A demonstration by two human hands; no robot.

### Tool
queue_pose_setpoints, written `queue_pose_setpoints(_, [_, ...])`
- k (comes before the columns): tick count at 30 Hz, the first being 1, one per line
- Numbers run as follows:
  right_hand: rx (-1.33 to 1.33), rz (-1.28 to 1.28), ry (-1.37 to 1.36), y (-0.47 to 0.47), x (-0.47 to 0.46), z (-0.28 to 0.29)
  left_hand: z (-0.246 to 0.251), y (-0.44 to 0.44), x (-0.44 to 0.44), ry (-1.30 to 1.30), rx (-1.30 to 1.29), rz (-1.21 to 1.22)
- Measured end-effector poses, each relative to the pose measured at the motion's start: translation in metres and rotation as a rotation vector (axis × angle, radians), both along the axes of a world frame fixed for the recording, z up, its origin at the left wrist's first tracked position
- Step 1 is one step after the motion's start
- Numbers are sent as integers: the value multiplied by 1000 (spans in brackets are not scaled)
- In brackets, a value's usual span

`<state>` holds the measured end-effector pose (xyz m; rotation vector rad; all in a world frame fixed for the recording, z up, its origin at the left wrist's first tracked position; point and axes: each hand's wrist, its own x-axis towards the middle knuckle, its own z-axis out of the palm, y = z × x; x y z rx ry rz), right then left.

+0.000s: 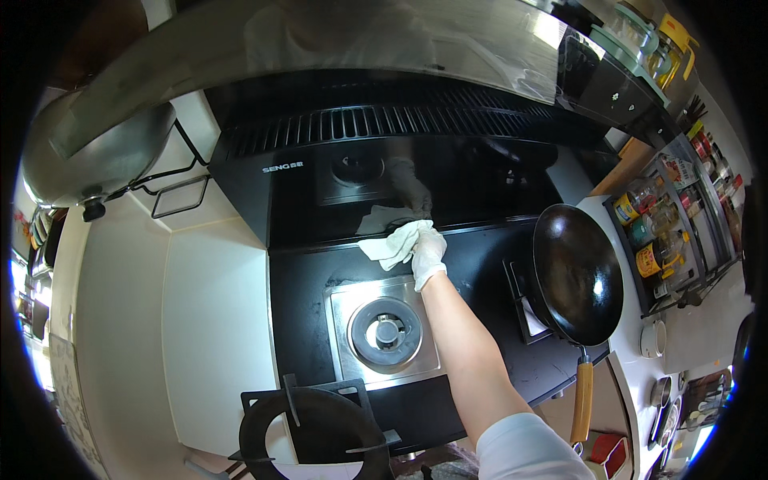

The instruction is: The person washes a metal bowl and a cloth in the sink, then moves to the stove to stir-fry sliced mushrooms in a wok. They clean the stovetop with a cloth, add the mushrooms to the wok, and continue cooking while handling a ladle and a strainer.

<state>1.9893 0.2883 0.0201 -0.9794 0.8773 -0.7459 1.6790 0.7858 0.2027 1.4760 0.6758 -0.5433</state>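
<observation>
My right hand (429, 254), in a thin white glove, grips a crumpled white cloth (391, 246). It reaches to the back edge of a black glass gas hob (303, 327), where the cloth lies against the seam below the glossy range hood panel (324, 225). The panel mirrors hand and cloth. Just in front of the hand is an uncovered burner (386, 332) in a square stainless steel tray (341, 366). A black pan support (255, 435) overlaps the hob's front left; what bears it is hidden. My left hand is out of view.
A dark wok (579, 270) with a wooden handle (582, 402) tilts over the right burner. A condiment rack (690, 240) with bottles stands beyond it. At upper left hangs a steel pan or lid (102, 156). The hood's vent grille (372, 123) overhangs the back.
</observation>
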Motion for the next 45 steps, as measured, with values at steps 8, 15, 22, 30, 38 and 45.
queue_pose_setpoints(8, [36, -73, -14, -1, 0, 7, 1, 1, -1, -35, -18, -53])
queue_pose_setpoints(15, [27, 27, -154, 26, 5, 39, -14, 11, -12, -89, 22, -33])
queue_pose_setpoints(22, [-63, 21, -55, 12, 5, 24, -9, 10, -15, -50, -66, 49])
queue_pose_setpoints(30, [136, 34, -628, -37, 44, -44, -4, 2, 3, -74, -86, -144])
queue_pose_setpoints(38, [-228, 396, -377, 57, -15, 57, -14, 9, -13, -389, 248, -407])
queue_pose_setpoints(45, [-1197, 284, 859, -12, -41, 53, -5, -7, -2, -42, -19, -111])
